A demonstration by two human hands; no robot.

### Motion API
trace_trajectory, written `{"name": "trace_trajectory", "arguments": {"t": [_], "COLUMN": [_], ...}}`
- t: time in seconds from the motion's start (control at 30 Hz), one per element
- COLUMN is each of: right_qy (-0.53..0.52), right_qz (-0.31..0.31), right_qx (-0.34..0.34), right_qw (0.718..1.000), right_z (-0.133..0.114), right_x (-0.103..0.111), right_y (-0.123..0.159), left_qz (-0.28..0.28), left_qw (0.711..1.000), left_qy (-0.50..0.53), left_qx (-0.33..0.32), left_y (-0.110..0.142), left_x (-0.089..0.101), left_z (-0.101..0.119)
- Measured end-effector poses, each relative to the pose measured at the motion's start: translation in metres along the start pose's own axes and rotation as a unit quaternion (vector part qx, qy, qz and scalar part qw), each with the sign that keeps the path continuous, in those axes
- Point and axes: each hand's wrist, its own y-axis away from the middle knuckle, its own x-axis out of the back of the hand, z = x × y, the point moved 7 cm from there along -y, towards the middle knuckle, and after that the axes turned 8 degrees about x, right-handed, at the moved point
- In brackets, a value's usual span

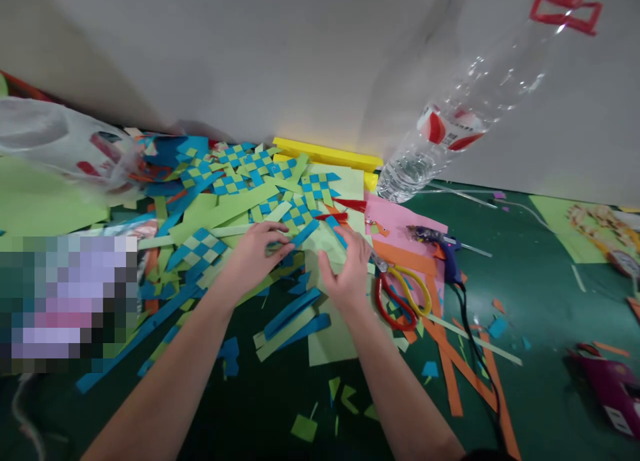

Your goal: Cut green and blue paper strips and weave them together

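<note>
My left hand (pixel 257 251) pinches a short blue paper strip (pixel 306 234) between thumb and fingers. Thumb and fingers apart, my right hand (pixel 349 271) hovers over a pale green paper sheet (pixel 330 341). Another blue strip (pixel 337 230) shows at its index fingertip; I cannot tell whether they touch. Scissors (pixel 403 298) with a red and a yellow handle lie just right of that hand. Folded blue and pale green strips (pixel 293 320) rest between my forearms. Woven blue-and-green checkered pieces (pixel 199 253) and loose strips are heaped beyond my left hand.
A clear plastic bottle (pixel 450 128) stands at the back right. On pink paper (pixel 400 214) lies a blue glue gun (pixel 450 258), its black cord trailing toward me. A purple glue gun (pixel 607 388) is far right. Orange strips (pixel 450 374) and a plastic bag (pixel 65 144) flank the work.
</note>
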Motion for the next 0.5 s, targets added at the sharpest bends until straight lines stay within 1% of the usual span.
{"name": "trace_trajectory", "arguments": {"t": [0.03, 0.07, 0.13, 0.23, 0.3, 0.33, 0.37, 0.4, 0.5], "right_qy": [-0.02, -0.046, -0.11, -0.178, -0.194, -0.202, -0.208, -0.212, -0.2], "right_qz": [-0.015, -0.03, -0.05, -0.06, -0.077, -0.08, -0.076, -0.06, 0.023], "right_qx": [-0.012, -0.024, -0.052, -0.119, -0.158, -0.172, -0.186, -0.205, -0.27], "right_qw": [1.0, 0.998, 0.991, 0.975, 0.965, 0.961, 0.957, 0.954, 0.942], "right_z": [0.001, 0.001, 0.002, 0.006, 0.007, 0.008, 0.01, 0.013, 0.027], "right_x": [-0.002, -0.004, -0.008, -0.011, -0.014, -0.014, -0.014, -0.012, -0.001], "right_y": [0.0, 0.0, 0.001, 0.003, 0.006, 0.006, 0.007, 0.008, 0.014], "left_qz": [-0.004, -0.025, -0.085, -0.16, -0.214, -0.231, -0.237, -0.232, -0.19], "left_qw": [1.0, 0.998, 0.988, 0.964, 0.945, 0.937, 0.93, 0.926, 0.921], "left_qy": [0.025, 0.05, 0.108, 0.194, 0.229, 0.243, 0.257, 0.271, 0.304], "left_qx": [0.017, 0.035, 0.066, 0.084, 0.093, 0.101, 0.111, 0.123, 0.153], "left_y": [0.001, 0.001, 0.004, 0.01, 0.015, 0.016, 0.017, 0.018, 0.016], "left_x": [0.001, -0.001, -0.009, -0.023, -0.036, -0.041, -0.045, -0.047, -0.046], "left_z": [0.001, 0.002, 0.005, 0.009, 0.009, 0.008, 0.006, 0.003, -0.006]}}
